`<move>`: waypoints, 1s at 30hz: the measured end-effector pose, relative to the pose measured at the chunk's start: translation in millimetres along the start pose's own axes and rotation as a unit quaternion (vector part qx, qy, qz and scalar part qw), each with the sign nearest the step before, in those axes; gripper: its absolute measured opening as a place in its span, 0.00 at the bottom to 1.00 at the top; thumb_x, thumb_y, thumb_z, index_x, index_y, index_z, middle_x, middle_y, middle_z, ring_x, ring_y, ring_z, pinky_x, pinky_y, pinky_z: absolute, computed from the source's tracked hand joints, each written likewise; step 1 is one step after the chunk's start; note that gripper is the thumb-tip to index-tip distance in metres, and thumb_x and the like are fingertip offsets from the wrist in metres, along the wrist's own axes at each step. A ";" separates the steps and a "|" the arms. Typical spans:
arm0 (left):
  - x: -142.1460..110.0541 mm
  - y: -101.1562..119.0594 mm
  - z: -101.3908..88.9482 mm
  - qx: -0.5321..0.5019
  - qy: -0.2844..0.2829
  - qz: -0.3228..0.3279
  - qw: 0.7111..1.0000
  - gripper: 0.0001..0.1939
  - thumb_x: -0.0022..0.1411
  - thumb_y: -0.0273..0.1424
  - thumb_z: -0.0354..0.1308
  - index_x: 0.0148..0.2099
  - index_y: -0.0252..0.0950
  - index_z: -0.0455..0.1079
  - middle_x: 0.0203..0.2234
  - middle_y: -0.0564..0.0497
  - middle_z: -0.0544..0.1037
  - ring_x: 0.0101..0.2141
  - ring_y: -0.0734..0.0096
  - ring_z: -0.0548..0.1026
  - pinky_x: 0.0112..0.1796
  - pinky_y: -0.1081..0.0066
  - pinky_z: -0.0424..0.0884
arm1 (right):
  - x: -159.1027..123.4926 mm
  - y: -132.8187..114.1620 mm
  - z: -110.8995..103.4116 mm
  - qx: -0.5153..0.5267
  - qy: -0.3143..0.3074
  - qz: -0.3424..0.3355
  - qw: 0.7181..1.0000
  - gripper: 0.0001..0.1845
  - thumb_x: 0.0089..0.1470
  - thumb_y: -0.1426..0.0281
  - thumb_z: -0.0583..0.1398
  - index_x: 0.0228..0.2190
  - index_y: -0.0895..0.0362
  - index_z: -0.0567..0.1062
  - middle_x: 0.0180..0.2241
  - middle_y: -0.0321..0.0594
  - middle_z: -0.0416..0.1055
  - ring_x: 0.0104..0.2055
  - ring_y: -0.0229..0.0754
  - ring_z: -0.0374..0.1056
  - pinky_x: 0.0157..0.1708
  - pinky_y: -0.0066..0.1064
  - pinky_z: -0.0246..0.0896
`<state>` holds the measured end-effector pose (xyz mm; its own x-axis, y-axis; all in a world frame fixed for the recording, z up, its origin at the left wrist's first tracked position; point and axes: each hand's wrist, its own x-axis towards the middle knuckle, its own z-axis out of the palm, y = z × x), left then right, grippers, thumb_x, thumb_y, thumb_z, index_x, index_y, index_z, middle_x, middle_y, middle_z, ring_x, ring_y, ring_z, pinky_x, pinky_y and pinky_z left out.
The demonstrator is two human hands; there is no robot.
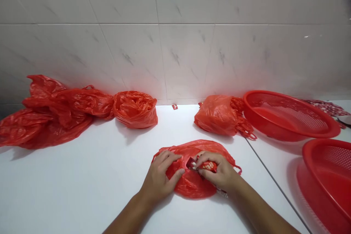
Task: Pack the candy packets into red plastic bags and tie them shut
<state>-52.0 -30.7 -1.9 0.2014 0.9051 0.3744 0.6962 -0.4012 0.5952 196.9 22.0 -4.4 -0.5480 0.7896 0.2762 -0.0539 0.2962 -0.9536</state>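
A thin red plastic bag (197,186) lies on the white table in front of me, its mouth facing up. My left hand (160,177) is curled over the bag's left side, thumb and fingers gripping its rim. Above the opening, my right hand (219,170) pinches a small red packet (210,166) with pale printed letters. A dark red and silvery piece (191,163) sticks out at its fingertips, over the bag's mouth. Part of another small printed wrapper (222,192) shows beside the bag, under my right wrist. What lies inside the bag is mostly hidden.
Along the tiled wall stand a rolled-open red bag (135,109), a crumpled heap of red bags (63,109) and a filled red bag (216,115). A tiny red wrapper (174,107) lies between them. Two red plastic baskets, one far (290,135) and one near (309,168), occupy the right.
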 end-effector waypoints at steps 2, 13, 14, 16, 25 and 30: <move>-0.6 2.0 3.5 -0.030 -0.007 0.020 0.999 0.18 0.70 0.36 0.61 0.61 0.44 0.73 0.51 0.46 0.82 0.51 0.58 0.79 0.53 0.55 0.74 | -0.9 -1.4 6.9 -0.004 -0.019 0.004 1.000 0.17 0.52 0.81 0.62 0.38 0.51 0.84 0.42 0.38 0.81 0.45 0.43 0.77 0.49 0.34 0.71; 6.8 9.4 0.8 -0.015 -0.081 -0.037 0.996 0.14 0.74 0.35 0.54 0.35 0.41 0.76 0.30 0.53 0.82 0.32 0.67 0.77 0.39 0.66 0.72 | 1.6 -2.9 -2.7 -0.036 0.015 0.007 0.999 0.13 0.55 0.79 0.62 0.38 0.51 0.82 0.41 0.39 0.82 0.44 0.45 0.77 0.48 0.37 0.72; 6.7 7.9 0.2 -0.005 -0.075 -0.037 0.996 0.12 0.73 0.35 0.55 0.37 0.41 0.77 0.32 0.53 0.83 0.34 0.66 0.78 0.39 0.65 0.72 | 1.9 -4.1 -3.7 -0.055 0.010 0.008 0.998 0.12 0.56 0.78 0.63 0.38 0.51 0.82 0.41 0.39 0.82 0.44 0.46 0.77 0.49 0.38 0.71; 6.4 5.2 -0.4 0.008 -0.065 -0.038 0.997 0.08 0.70 0.35 0.58 0.44 0.42 0.78 0.37 0.52 0.84 0.36 0.64 0.80 0.39 0.65 0.74 | 2.5 -5.8 -4.1 -0.088 -0.003 0.006 0.996 0.09 0.59 0.74 0.64 0.39 0.50 0.82 0.42 0.40 0.82 0.45 0.47 0.77 0.50 0.41 0.71; 5.0 5.5 -3.6 0.025 -0.045 -0.005 0.999 0.08 0.71 0.35 0.58 0.46 0.41 0.77 0.36 0.51 0.82 0.34 0.65 0.79 0.37 0.66 0.74 | 0.0 -3.6 3.0 0.053 0.137 0.024 0.989 0.11 0.63 0.58 0.66 0.40 0.52 0.77 0.42 0.41 0.78 0.38 0.41 0.74 0.38 0.33 0.73; 1.8 11.3 -4.4 0.007 0.016 0.074 0.997 0.05 0.72 0.29 0.57 0.45 0.39 0.75 0.34 0.50 0.80 0.35 0.66 0.78 0.38 0.67 0.74 | 2.7 -15.5 8.1 0.312 0.170 0.069 0.932 0.22 0.59 0.49 0.67 0.37 0.50 0.67 0.36 0.33 0.73 0.20 0.30 0.56 0.11 0.17 0.44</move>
<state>-46.8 -34.3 8.7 0.2811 0.8314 0.4793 0.6706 -0.5274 0.5216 189.5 15.2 10.1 -0.2954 0.9530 0.0674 -0.5361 -0.1069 -0.8374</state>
